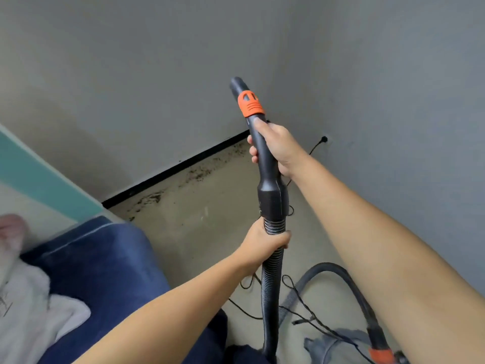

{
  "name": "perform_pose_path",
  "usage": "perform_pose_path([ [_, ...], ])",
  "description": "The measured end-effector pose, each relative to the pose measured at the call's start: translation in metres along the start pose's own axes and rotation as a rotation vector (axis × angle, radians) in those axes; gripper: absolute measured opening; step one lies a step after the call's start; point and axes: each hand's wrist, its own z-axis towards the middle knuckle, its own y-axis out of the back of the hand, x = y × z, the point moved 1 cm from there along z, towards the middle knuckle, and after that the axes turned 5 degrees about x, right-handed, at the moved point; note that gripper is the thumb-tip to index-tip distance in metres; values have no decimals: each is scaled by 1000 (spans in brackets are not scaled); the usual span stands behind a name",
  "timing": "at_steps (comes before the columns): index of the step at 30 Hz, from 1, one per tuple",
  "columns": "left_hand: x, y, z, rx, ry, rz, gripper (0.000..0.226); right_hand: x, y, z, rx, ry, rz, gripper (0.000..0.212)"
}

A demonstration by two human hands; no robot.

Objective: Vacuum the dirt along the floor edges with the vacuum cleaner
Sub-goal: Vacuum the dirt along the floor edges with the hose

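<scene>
Gripping vacuum wand [265,158] right hand [278,148], hose [273,261] left hand [265,245].

— What's the room like?
— Grey walls [131,61] meeting in a corner, black skirting [178,164], beige floor [210,232]. A blue sofa [105,258] sits left, white cloth [31,298] on it
</scene>
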Motion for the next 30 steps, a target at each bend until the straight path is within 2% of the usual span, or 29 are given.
perform_pose_path([
  [3, -12, 38, 12, 121, 20, -17, 6, -1, -20, 31, 184, -81, 89, 31],
  [6, -9, 71, 20, 40, 67, -37, 9, -24, -35, 44, 257, -189, 2, 22],
  [8, -2, 86, 27, -36, 111, 5, 14, -41, -43, 52, 211, -263, -51, 12],
  [12, 1, 100, 41, -281, 90, 52, 18, -44, -56, 81, 23, -295, -85, 12],
  [15, -11, 112, 52, -503, 56, 97, 27, -35, -65, 108, -30, -281, -72, 12],
  [19, -18, 134, 66, -677, 56, 127, 35, -32, -84, 144, -56, -274, -84, 16],
  [21, -14, 145, 78, -684, 77, 116, 30, -39, -91, 162, -12, -284, -120, 16],
  [24, 9, 159, 108, -606, 114, 29, 16, -71, -88, 196, 91, -341, -183, 14],
  [30, 117, 187, 180, -480, 202, -202, 16, -204, -59, 274, 132, -556, -195, 12],
])
